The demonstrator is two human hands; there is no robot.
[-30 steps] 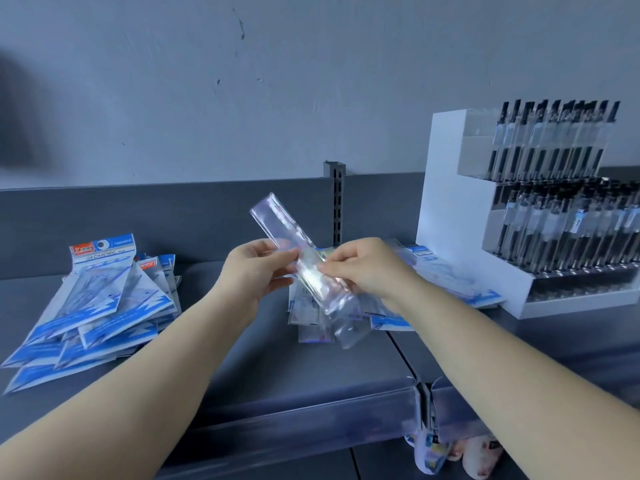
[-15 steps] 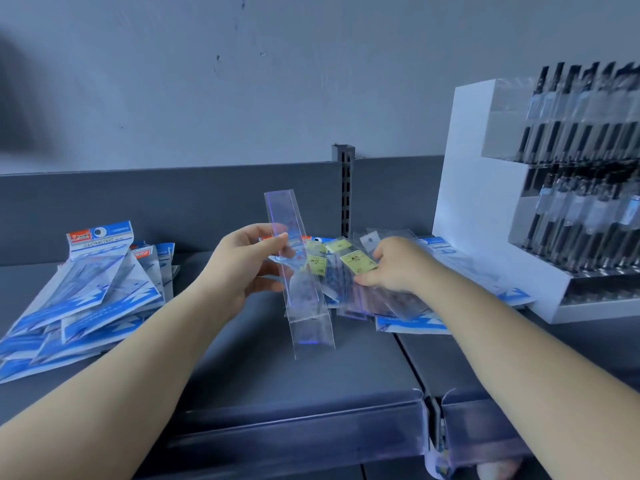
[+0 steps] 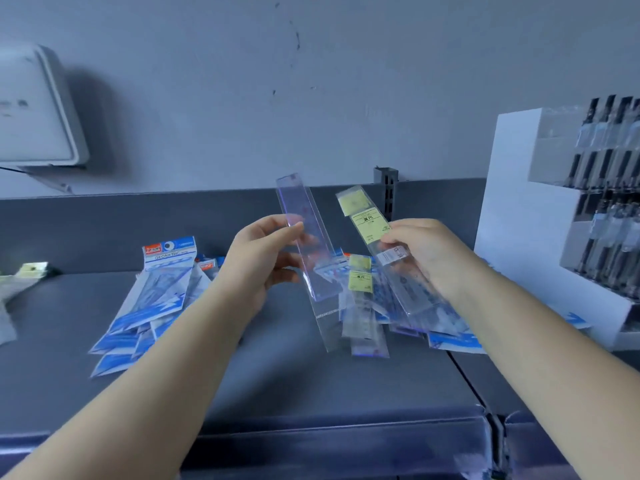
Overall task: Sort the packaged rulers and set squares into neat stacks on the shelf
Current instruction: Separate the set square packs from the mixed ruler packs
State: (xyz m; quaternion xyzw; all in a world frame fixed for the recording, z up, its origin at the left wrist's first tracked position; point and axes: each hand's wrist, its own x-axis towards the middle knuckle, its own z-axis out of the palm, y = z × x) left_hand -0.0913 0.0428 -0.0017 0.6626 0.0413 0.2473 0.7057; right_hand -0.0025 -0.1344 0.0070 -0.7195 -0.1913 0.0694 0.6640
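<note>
Since half a sec ago: right hand up off the pile w/ a yellow-labelled ruler pack in it, no longer pressing down on the heap. Left hand a bit higher too, same clear ruler pack in it.

Fingers now: left thumb in front and fingers behind, pinching the clear pack around its middle, so closed on it, not wide. Right fingers curled round the labelled pack just below the yellow label, firm pinch.

Key bit for the next move, imo: both packs tilted the same way, tops leaning up-left, bottoms down-right, long axes nearly parallel, side by side and apart, not touching. Clear one to the left of the labelled one. So probably just a matter of sliding one onto the other to match them up, then down.

Below the hands: loose ruler pile on the shelf, still messy, nearer the right hand. Set square packs fanned out well off to the left, nearer the left hand. White pen display at far right, close to the ruler pile.
</note>
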